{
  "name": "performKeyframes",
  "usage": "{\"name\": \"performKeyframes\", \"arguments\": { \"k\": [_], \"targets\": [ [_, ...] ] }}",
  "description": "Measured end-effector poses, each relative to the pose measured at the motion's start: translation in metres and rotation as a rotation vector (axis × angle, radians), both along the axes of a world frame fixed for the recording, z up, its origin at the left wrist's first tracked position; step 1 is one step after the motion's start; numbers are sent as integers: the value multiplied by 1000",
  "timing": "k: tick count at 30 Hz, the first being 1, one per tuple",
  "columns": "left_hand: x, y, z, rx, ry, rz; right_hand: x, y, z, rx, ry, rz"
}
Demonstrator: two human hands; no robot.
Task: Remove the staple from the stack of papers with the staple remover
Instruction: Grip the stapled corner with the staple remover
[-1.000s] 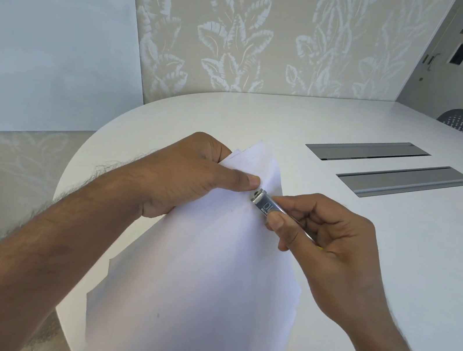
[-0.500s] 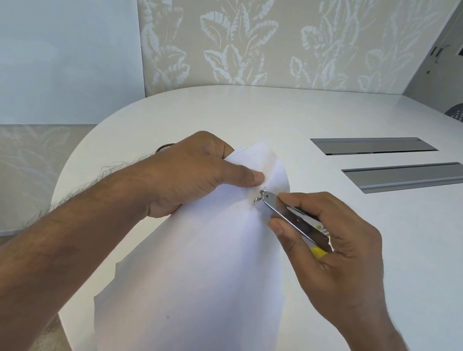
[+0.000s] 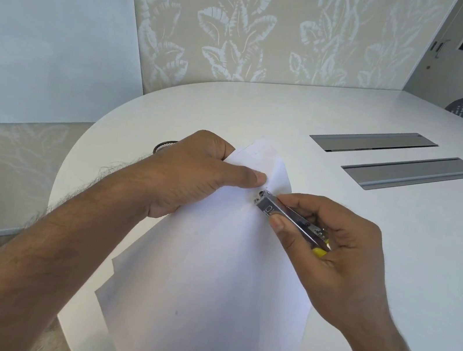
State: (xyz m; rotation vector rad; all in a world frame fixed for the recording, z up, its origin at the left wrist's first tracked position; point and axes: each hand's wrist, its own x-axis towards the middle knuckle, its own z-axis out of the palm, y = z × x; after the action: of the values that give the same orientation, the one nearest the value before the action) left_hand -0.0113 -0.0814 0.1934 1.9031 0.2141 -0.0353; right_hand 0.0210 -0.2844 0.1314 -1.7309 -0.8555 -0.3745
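Left hand (image 3: 193, 173) pinching stack of papers (image 3: 207, 278) near top corner, right hand (image 3: 331, 250) gripping staple remover (image 3: 287, 218), tip on paper at 3 o'clock of left thumb

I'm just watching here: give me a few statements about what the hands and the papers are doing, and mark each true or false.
1. The left hand pinches the stack of papers near its top corner. True.
2. The right hand holds a pair of scissors. False: it holds a metal staple remover.
3. The remover's tip sits at the paper beside the left thumb. True.
4. The papers lie flat on the white table. False: they are held up, draping down.
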Motion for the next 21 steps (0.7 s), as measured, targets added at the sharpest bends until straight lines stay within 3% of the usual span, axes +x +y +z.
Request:
{"name": "performKeyframes", "arguments": {
  "k": [6, 9, 14, 21],
  "targets": [
    [1, -2, -2, 33, -35, 24, -3, 0, -1, -119, -222, 8],
    [0, 1, -2, 23, -10, 7, 0, -4, -3, -54, -168, -50],
    [-2, 0, -2, 23, -11, -3, 2, -5, -6, 66, 87, -35],
    [-2, -7, 0, 48, -31, 7, 0, -1, -3, 32, 17, -20]
  ]
}}
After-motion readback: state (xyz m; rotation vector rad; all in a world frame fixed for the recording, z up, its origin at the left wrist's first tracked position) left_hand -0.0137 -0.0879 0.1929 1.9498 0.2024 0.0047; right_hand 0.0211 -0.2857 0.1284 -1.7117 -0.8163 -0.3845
